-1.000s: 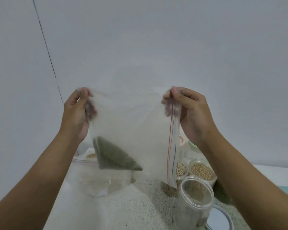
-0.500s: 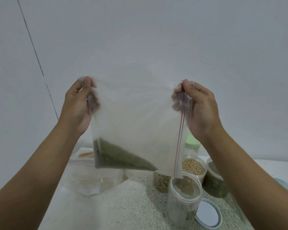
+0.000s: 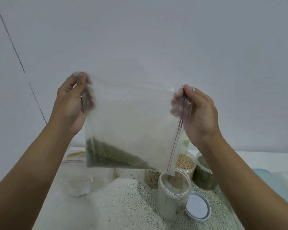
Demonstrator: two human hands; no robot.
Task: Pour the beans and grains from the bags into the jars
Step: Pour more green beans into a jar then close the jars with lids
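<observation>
My left hand [image 3: 70, 103] and right hand [image 3: 200, 113] pinch the bag [image 3: 131, 120] by its top corners over the open jar [image 3: 172, 198] near the right edge of the table [image 3: 123, 206]. The green beans [image 3: 106, 155] are unpoured, and the jar is seemingly almost empty.

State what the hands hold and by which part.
Zip bag of green beans: left hand pinches its top left corner, right hand its top right corner, at the zip strip.

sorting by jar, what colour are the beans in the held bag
The beans are dark green, heaped low in the bag; head view.
</observation>
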